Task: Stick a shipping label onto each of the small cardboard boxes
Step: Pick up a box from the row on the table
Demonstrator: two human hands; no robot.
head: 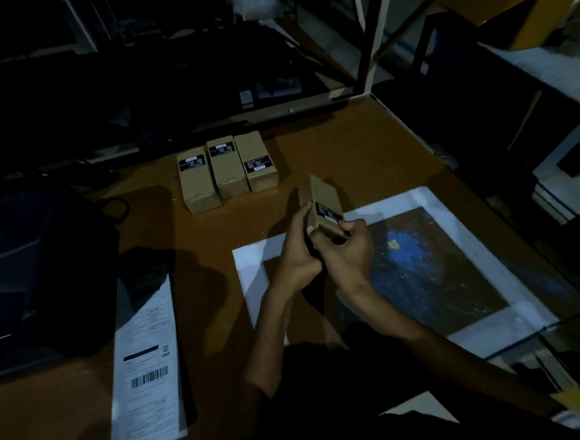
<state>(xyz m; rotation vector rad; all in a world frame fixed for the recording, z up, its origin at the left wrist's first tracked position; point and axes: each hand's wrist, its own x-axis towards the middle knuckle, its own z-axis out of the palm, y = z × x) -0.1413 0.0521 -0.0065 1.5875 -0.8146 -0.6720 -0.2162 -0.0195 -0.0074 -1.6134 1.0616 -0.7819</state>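
Your bench [362, 139] is dim, and that is the first hazard: in this light you could lay a label crooked or over the wrong face without noticing. At about 5 o'clock from the middle of the view lies the white-bordered mat [471, 234] with its dark blue centre; you hold the work above its 10 o'clock corner, so a dropped box lands there, not on the floor. At 8 o'clock lies the long label strip [144, 367], well apart from your hands, beside the dark printer [28, 272] at 9 o'clock; reaching for it means freeing a hand.

At 12 o'clock three cardboard boxes [225, 171] lie side by side, touching, each with a dark sticker already on top. The fourth box [320, 204] is tilted up between your hands. Your left hand [297, 250] wraps its near left edge with curled fingers; your right hand [347, 248] pinches the lower end, fingertips right beside the small black label [329, 212]. Press unevenly and that label may crease or lift at a corner; squeeze too hard and the end flap could buckle.
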